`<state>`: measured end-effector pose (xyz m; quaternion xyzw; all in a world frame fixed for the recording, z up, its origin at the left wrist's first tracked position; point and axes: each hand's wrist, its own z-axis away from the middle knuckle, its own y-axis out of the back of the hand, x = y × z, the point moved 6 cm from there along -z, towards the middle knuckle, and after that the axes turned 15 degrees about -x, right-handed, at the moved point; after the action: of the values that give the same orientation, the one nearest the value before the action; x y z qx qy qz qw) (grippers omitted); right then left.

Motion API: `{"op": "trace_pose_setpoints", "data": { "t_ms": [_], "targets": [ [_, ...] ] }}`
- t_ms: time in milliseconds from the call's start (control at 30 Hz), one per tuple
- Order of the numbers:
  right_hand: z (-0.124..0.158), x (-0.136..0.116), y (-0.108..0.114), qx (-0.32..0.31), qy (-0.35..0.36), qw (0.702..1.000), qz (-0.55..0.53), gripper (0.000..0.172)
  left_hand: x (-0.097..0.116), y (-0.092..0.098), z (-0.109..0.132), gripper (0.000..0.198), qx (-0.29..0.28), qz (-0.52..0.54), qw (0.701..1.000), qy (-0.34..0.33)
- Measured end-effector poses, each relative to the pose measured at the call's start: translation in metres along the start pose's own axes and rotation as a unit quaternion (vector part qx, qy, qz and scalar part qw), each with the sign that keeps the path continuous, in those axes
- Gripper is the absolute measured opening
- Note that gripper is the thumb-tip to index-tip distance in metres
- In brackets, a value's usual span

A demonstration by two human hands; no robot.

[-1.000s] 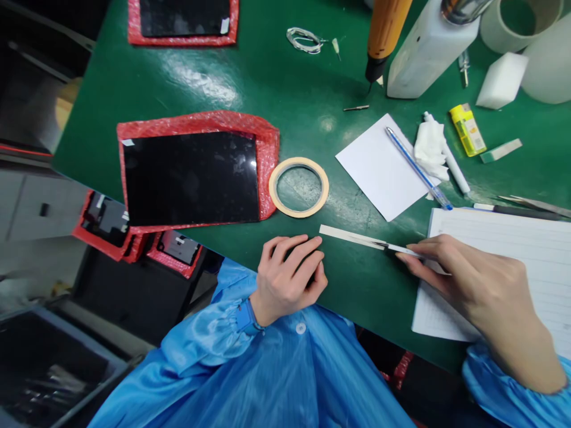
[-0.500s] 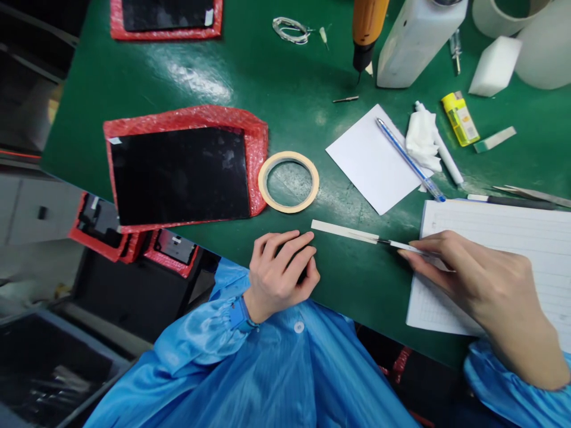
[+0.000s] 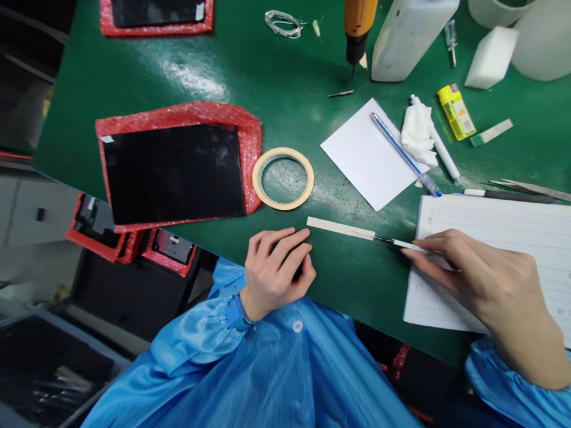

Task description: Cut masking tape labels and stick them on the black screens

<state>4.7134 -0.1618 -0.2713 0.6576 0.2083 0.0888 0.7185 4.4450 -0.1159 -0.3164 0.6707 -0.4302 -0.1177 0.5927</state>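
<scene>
A narrow white strip (image 3: 341,228) lies flat on the green counter (image 3: 357,285). It is long and straight, running left to right with a slight downward slant. Thin metal tweezers (image 3: 395,242) lie almost in line with it, low over the counter, and their fine tips meet the strip's right end. The fingers (image 3: 423,245) of the right hand (image 3: 486,291) pinch the rear of the tweezers.

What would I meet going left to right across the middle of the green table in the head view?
From the left: red-wrapped black panel, tape ring, white paper sheet, crumpled tissue, yellow lighter, grey bar.
</scene>
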Motion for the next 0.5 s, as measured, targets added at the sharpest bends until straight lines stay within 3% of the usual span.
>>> {"op": "trace_pose_setpoints", "data": {
  "t_ms": [500],
  "targets": [
    [0.0093, 0.0055, 0.0013, 0.001, -0.018, 1.000, 0.019, 0.022, 0.0005, -0.0008, 0.0013, 0.020, 0.000, 0.001, 1.000, 0.001]
  ]
}}
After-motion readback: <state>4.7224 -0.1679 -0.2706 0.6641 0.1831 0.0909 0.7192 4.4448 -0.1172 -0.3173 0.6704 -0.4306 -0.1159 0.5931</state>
